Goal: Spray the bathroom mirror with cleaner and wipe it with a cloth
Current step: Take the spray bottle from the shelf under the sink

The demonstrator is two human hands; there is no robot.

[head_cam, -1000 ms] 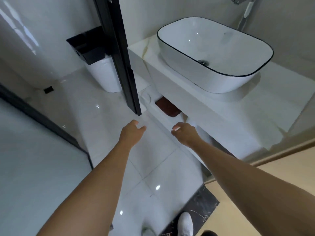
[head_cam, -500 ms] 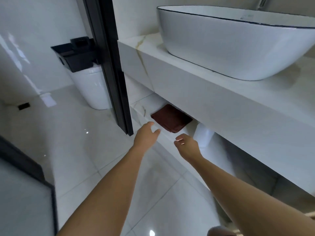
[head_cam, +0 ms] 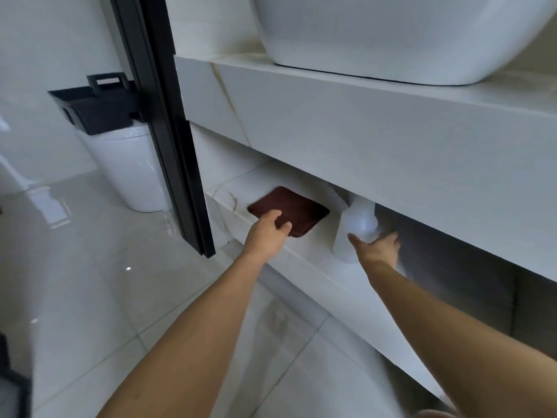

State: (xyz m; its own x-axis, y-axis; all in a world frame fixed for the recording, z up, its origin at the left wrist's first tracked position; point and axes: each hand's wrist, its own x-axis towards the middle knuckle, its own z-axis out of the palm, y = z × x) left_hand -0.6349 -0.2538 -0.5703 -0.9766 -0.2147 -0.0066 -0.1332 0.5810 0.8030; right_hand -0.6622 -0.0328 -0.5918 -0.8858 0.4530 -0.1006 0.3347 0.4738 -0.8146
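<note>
Under the white marble counter, on the low shelf, my left hand (head_cam: 266, 233) lies flat-fingered on the folded dark-brown cloth (head_cam: 287, 210) while my right hand (head_cam: 378, 248), spread and not yet gripping (thumb touching), meets the upright translucent white plastic spray bottle (head_cam: 358, 227) straight ahead.

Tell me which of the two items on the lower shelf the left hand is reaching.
The folded dark brown cloth: the left hand touches its front edge. The white bottle stands farther right, by the right hand.
</note>
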